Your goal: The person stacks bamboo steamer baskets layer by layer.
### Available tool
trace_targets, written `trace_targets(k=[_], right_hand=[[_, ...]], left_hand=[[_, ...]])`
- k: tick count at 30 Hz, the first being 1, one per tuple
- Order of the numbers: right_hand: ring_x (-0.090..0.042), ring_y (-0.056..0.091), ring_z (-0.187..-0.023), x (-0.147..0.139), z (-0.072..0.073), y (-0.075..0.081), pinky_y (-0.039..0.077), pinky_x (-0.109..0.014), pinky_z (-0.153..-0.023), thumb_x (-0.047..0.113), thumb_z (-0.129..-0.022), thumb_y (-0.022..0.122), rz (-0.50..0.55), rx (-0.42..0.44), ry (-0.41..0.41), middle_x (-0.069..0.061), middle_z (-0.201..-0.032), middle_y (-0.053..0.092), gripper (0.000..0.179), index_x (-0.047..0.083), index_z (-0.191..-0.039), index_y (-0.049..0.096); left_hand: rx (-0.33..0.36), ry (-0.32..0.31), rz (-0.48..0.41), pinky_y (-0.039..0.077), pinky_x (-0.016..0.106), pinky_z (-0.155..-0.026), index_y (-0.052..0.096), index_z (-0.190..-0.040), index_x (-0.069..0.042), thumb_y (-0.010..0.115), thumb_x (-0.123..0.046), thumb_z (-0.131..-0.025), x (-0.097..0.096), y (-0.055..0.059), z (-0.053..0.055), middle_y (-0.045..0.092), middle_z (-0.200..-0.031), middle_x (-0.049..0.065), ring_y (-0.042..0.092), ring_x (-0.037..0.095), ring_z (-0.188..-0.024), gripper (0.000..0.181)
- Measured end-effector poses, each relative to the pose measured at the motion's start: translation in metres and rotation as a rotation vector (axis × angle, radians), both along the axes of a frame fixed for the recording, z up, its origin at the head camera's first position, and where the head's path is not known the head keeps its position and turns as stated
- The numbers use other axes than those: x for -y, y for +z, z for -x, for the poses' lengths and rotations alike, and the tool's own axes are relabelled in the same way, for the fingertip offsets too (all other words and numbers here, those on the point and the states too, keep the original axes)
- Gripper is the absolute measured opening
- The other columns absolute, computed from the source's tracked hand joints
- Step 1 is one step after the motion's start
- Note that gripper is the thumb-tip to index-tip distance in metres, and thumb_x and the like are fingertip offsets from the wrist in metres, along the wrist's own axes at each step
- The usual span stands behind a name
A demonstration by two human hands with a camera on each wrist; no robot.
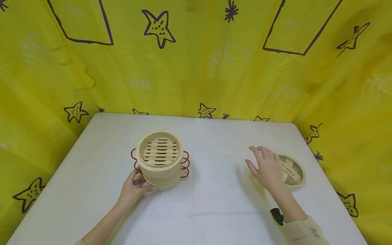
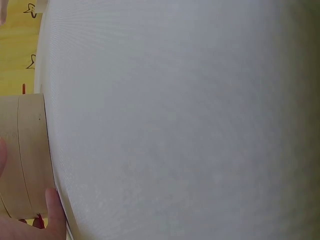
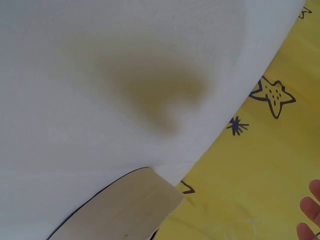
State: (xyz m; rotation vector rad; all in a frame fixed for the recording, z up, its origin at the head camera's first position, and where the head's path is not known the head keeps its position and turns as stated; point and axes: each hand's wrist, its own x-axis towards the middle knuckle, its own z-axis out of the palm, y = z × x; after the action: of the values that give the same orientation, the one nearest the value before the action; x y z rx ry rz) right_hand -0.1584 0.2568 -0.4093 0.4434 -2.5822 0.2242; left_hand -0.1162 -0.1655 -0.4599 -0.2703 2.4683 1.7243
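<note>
A stacked bamboo steamer (image 1: 162, 175) with red loop handles on both sides stands left of the table's middle, its slatted top tier uncovered. My left hand (image 1: 130, 192) holds its lower left side, thumb across the front and fingers round by the red handles. In the left wrist view, part of that hand (image 2: 30, 229) lies against the pale steamer wall (image 2: 30, 155). Over the right of the table hovers my right hand (image 1: 267, 170), fingers spread and slightly bent, holding nothing. The round woven bamboo lid (image 1: 295, 172) lies beside it, partly covered by the hand.
A white cloth covers the table (image 1: 211, 200). Yellow curtains (image 1: 190, 68) printed with stars and fish hang behind and along both sides. A dark band (image 1: 277, 216) is at the right wrist. A curved bamboo wall (image 3: 120, 210) shows low in the right wrist view.
</note>
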Motion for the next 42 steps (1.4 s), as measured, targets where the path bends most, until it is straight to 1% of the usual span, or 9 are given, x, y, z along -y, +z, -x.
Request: trace_targets(k=[4, 9, 15, 17, 22, 25, 31, 36, 42], right_hand=[[-0.04, 0.048, -0.099, -0.009, -0.001, -0.003, 0.034, -0.054, -0.082, 0.022, -0.077, 0.068, 0.012, 0.013, -0.022, -0.02, -0.106, 0.053, 0.046, 0.008, -0.117, 0.05], [-0.041, 0.048, -0.098, -0.02, -0.003, -0.006, 0.034, -0.056, -0.083, 0.021, -0.079, 0.068, 0.021, 0.059, -0.068, -0.021, -0.105, 0.053, 0.043, 0.006, -0.116, 0.05], [-0.043, 0.043, -0.103, -0.031, -0.006, -0.003, 0.028, -0.057, -0.087, 0.022, -0.085, 0.063, 0.038, 0.184, -0.139, -0.023, -0.111, 0.048, 0.042, 0.006, -0.12, 0.046], [-0.044, 0.042, -0.104, -0.035, -0.007, -0.003, 0.026, -0.058, -0.087, 0.022, -0.085, 0.062, 0.039, 0.208, -0.153, -0.022, -0.111, 0.047, 0.043, 0.006, -0.121, 0.045], [-0.045, 0.042, -0.103, -0.045, -0.01, -0.004, 0.027, -0.059, -0.086, 0.021, -0.085, 0.061, 0.05, 0.224, -0.169, -0.023, -0.11, 0.048, 0.043, 0.006, -0.121, 0.044], [-0.046, 0.043, -0.102, -0.052, -0.012, -0.005, 0.03, -0.059, -0.084, 0.021, -0.085, 0.061, 0.034, 0.23, -0.191, -0.024, -0.11, 0.048, 0.042, 0.006, -0.121, 0.045], [-0.05, 0.04, -0.102, -0.068, -0.016, -0.006, 0.029, -0.062, -0.081, 0.023, -0.089, 0.058, 0.02, 0.299, -0.242, -0.028, -0.114, 0.045, 0.042, 0.004, -0.123, 0.042], [-0.05, 0.04, -0.099, -0.079, -0.018, -0.007, 0.03, -0.063, -0.078, 0.023, -0.089, 0.058, 0.002, 0.322, -0.274, -0.029, -0.11, 0.045, 0.044, 0.004, -0.124, 0.041], [-0.05, 0.039, -0.098, -0.089, -0.023, -0.009, 0.03, -0.063, -0.077, 0.024, -0.09, 0.055, -0.008, 0.34, -0.299, -0.031, -0.109, 0.043, 0.044, 0.001, -0.124, 0.04]], left_hand=[[0.003, -0.001, 0.004, 0.043, 0.029, -0.079, 0.031, -0.138, -0.011, 0.082, -0.019, -0.066, 0.0, 0.001, 0.0, 0.051, -0.12, 0.017, 0.051, 0.028, -0.107, 0.088], [0.006, -0.004, 0.005, 0.043, 0.03, -0.079, 0.031, -0.138, -0.011, 0.082, -0.02, -0.067, 0.0, 0.001, -0.001, 0.048, -0.122, 0.016, 0.051, 0.029, -0.108, 0.088], [0.01, -0.003, 0.005, 0.043, 0.03, -0.079, 0.031, -0.138, -0.011, 0.082, -0.02, -0.067, 0.0, 0.003, -0.001, 0.048, -0.122, 0.017, 0.05, 0.029, -0.108, 0.088], [0.009, -0.004, 0.006, 0.043, 0.029, -0.079, 0.031, -0.138, -0.01, 0.081, -0.02, -0.067, 0.0, 0.004, -0.001, 0.049, -0.121, 0.018, 0.05, 0.029, -0.108, 0.088], [0.004, -0.004, 0.001, 0.043, 0.028, -0.078, 0.032, -0.137, -0.011, 0.081, -0.018, -0.068, 0.0, 0.003, 0.0, 0.048, -0.123, 0.016, 0.051, 0.029, -0.109, 0.085], [-0.007, -0.005, 0.007, 0.043, 0.028, -0.079, 0.032, -0.137, -0.01, 0.081, -0.017, -0.068, 0.0, 0.002, -0.001, 0.047, -0.125, 0.015, 0.051, 0.029, -0.109, 0.085], [-0.016, -0.006, 0.016, 0.042, 0.028, -0.079, 0.032, -0.137, -0.01, 0.081, -0.017, -0.068, 0.0, 0.002, -0.002, 0.047, -0.125, 0.016, 0.051, 0.029, -0.108, 0.085], [-0.018, -0.008, 0.013, 0.043, 0.029, -0.079, 0.032, -0.137, -0.01, 0.081, -0.017, -0.068, 0.0, 0.0, -0.001, 0.047, -0.125, 0.015, 0.051, 0.029, -0.108, 0.085], [-0.009, -0.009, 0.003, 0.043, 0.029, -0.079, 0.033, -0.137, -0.011, 0.081, -0.017, -0.067, 0.0, 0.0, 0.001, 0.047, -0.124, 0.014, 0.051, 0.029, -0.108, 0.085]])
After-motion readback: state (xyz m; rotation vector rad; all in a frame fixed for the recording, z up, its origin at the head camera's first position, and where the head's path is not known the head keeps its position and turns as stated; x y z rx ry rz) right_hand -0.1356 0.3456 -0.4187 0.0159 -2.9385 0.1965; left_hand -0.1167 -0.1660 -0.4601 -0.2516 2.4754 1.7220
